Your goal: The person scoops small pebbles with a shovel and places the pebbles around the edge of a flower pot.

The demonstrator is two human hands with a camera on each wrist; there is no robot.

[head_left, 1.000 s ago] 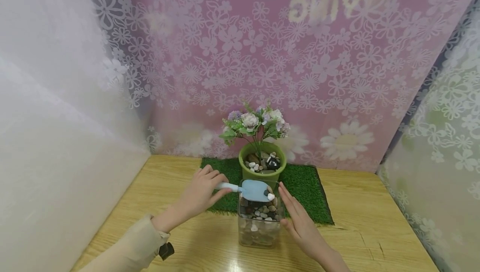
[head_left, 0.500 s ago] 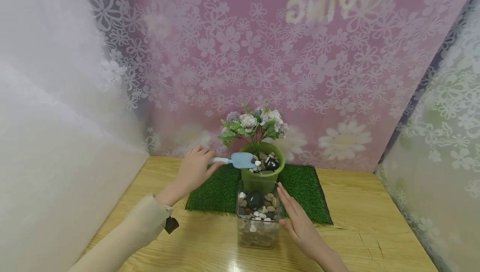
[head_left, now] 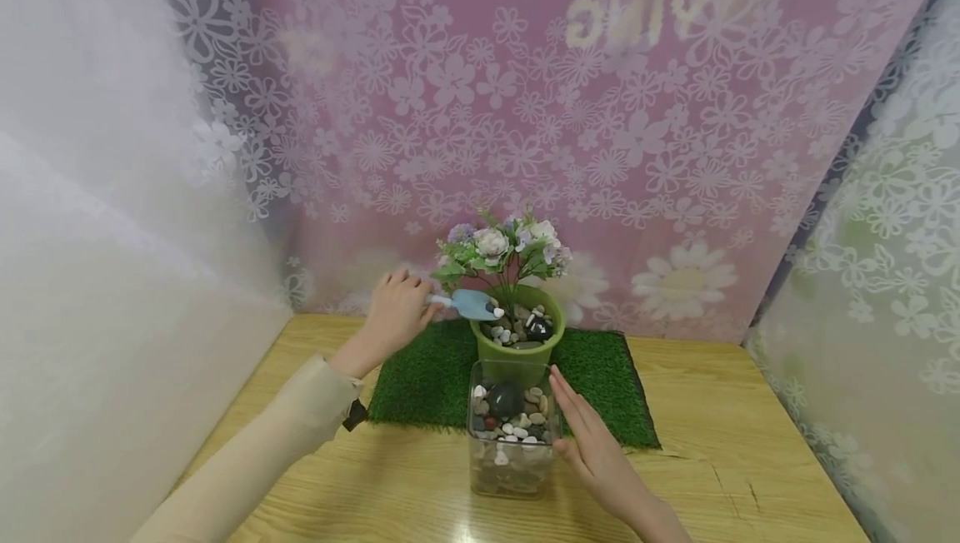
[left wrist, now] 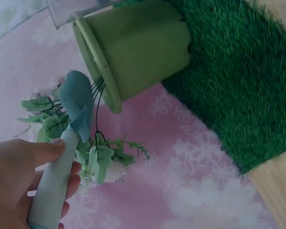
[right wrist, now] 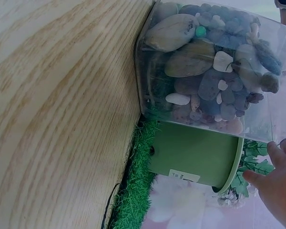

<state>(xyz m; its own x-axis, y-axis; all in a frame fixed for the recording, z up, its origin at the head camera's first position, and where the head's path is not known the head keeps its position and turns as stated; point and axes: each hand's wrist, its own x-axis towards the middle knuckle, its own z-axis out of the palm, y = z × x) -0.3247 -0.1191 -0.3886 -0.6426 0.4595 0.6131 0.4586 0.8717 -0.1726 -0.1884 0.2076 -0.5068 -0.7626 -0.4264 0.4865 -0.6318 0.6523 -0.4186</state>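
In the head view, my left hand [head_left: 397, 310] grips the white handle of a small garden trowel with a light blue blade [head_left: 470, 305]. A few small stones [head_left: 498, 312], one of them white, lie at the blade's tip, over the left rim of a green flowerpot [head_left: 517, 351]. The left wrist view shows fingers wrapped around the trowel handle [left wrist: 55, 186]. My right hand [head_left: 600, 455] has its fingers straight along the right side of a clear plastic box [head_left: 510, 480]. Mixed pebbles and one large dark stone [head_left: 505, 400] lie inside the box.
White and purple flowers [head_left: 491, 243] with green leaves rise from the pot, among stones. Under the pot lies a green artificial grass mat [head_left: 615, 393] on the wooden table [head_left: 720, 443]. A pink floral curtain [head_left: 420, 151] hangs behind.
The left hand has carried the trowel from above the clear box back and left to the flowerpot's rim, its blade now tipped toward the pot. The right hand has stayed at the box.
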